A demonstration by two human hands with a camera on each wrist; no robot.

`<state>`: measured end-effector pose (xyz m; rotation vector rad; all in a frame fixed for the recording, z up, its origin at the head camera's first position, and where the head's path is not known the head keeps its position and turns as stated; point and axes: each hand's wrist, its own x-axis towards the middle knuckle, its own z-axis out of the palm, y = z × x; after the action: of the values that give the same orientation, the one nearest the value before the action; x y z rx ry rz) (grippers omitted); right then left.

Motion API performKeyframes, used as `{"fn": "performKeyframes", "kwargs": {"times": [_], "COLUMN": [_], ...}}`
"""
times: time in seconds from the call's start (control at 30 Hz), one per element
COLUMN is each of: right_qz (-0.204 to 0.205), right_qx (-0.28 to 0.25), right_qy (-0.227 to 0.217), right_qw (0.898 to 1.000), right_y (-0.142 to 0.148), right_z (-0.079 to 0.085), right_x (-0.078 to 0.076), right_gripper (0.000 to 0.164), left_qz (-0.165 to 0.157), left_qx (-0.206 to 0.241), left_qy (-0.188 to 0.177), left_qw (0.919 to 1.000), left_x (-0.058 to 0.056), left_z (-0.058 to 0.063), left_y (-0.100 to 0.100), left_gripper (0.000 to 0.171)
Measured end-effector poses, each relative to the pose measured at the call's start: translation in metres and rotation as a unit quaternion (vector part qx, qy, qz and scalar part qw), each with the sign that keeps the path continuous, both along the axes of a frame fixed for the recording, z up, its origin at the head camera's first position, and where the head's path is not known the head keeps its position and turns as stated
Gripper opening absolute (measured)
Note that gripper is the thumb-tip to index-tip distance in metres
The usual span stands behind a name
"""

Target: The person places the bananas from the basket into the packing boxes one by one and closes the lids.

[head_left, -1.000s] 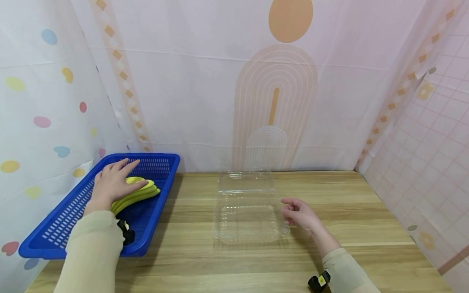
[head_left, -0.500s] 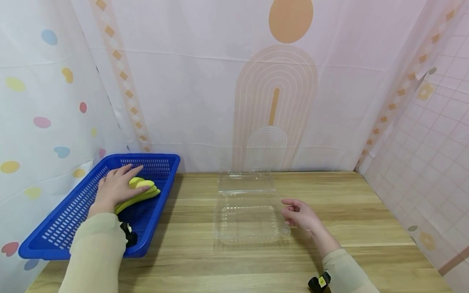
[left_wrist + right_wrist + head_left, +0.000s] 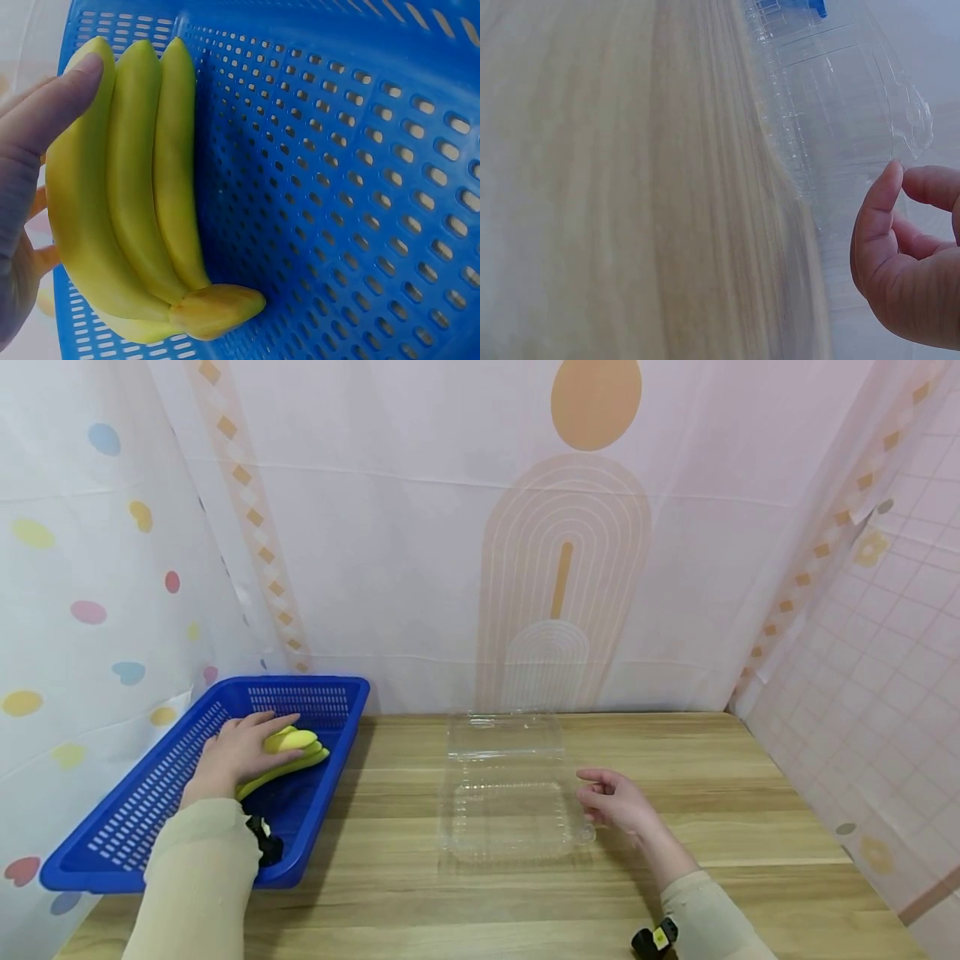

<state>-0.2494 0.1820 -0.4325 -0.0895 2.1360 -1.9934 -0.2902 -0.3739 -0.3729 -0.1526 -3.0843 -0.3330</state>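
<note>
Yellow bunch in the blue basket, clear box beside the right hand

The blue basket (image 3: 309,827), its walls pierced with rows of slots, stands at the table's left and holds a bunch of bananas (image 3: 135,180). Near the middle of the wooden table (image 3: 750,835) lies a clear plastic box (image 3: 506,818), its lid laid back toward the patterned curtain (image 3: 420,568) (the wood grain shows straight through it).

The bananas are smooth and bright yellow, greener toward the tips, with three lying side by side and part of another underneath; they join at a thick, brownish-yellow stem. The left hand (image 3: 236,756) holds the bunch inside the basket, the thumb over the outermost banana and the fingers on its other side. The right hand (image 3: 618,802) has its fingers bent, thumb and forefinger tips nearly together and pinching the box's side edge.
</note>
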Motion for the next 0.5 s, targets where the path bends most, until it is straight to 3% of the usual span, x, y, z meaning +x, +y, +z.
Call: {"fn": "performKeyframes", "kwargs": {"times": [0.5], "right_qz": [0.004], "right_qx": [0.0], "right_qy": [0.005], "right_qw": [1.0], "right_y": [0.0006], "right_z": [-0.0012], "right_x": [-0.0004], "right_gripper": [0.047], "left_qz": [-0.005], "left_qx": [0.002], "left_qy": [-0.002], "left_qw": [1.0], "left_x": [0.0], "left_z": [-0.0016], "left_y": [-0.0021], "left_gripper": [0.06]}}
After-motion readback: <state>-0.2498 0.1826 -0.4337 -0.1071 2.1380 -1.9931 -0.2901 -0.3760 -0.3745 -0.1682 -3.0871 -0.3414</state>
